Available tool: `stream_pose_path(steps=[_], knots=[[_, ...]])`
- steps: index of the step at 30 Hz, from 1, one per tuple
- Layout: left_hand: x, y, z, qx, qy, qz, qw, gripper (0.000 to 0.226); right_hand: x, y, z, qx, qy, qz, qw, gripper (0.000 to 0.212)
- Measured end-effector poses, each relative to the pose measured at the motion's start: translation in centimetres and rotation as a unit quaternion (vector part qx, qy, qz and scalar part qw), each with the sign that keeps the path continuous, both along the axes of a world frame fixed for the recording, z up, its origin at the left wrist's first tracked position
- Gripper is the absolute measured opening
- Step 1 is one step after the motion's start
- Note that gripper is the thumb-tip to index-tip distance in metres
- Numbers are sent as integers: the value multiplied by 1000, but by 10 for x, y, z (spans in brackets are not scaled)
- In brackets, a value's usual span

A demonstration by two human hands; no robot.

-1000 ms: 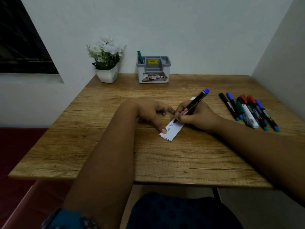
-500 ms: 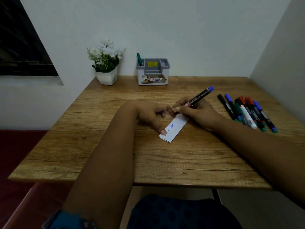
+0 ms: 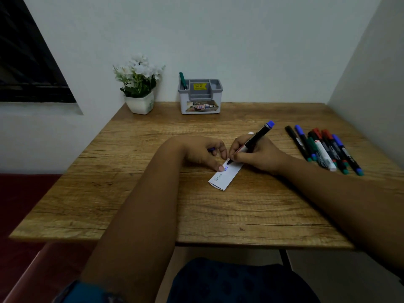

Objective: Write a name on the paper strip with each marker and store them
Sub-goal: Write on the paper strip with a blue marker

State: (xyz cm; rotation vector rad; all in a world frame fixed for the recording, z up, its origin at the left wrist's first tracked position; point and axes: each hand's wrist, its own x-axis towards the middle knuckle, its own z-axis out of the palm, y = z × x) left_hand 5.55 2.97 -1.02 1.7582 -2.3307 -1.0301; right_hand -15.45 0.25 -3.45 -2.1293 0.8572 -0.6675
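Observation:
A white paper strip [image 3: 227, 174] lies slanted in the middle of the wooden table [image 3: 218, 211], with writing on its near end. My right hand [image 3: 258, 156] grips a black marker with a blue end [image 3: 254, 138], its tip touching the strip. My left hand [image 3: 205, 153] presses the strip's left edge with a fingertip and holds a small blue cap [image 3: 211, 149] in its curled fingers. Several capped markers [image 3: 323, 147] lie in a row at the right. A grey and white pen holder [image 3: 200, 96] at the back holds one green marker [image 3: 182, 80].
A white pot of white flowers [image 3: 140, 84] stands at the back left by the wall. Walls close the table at the back and the right. A dark window [image 3: 28, 62] is at the left.
My right hand has tipped the marker back down onto the strip after lifting it; more blue writing shows on the paper. My left hand stays on the strip.

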Motion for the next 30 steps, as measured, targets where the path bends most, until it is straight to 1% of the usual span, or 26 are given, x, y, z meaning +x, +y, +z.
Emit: stream_pose_path(steps=[5,10,14,21,25,27,30], knots=[[0,-2,-1,5,0,-1,1000,35,0,0,-1,-22,14,9,1000,4],[1,-2,-1,4,2,4,1000,37,-1,-2,-2,-16,18,8,1000,7],[1,-2,-1,4,4,6,1000,36,0,-3,-3,-15,2,-4,1000,12],[-1,0,1,9,10,7,1000,36,-1,-2,-1,-19,20,-3,1000,8],[-1,2,3,-1,4,7,1000,35,-1,-2,-1,-19,22,-7,1000,16],[-1,3,4,0,2,8,1000,36,-1,-2,0,-23,4,-21,1000,21],[-2,4,4,-1,4,7,1000,38,-1,-1,1,-35,4,-31,999,22]])
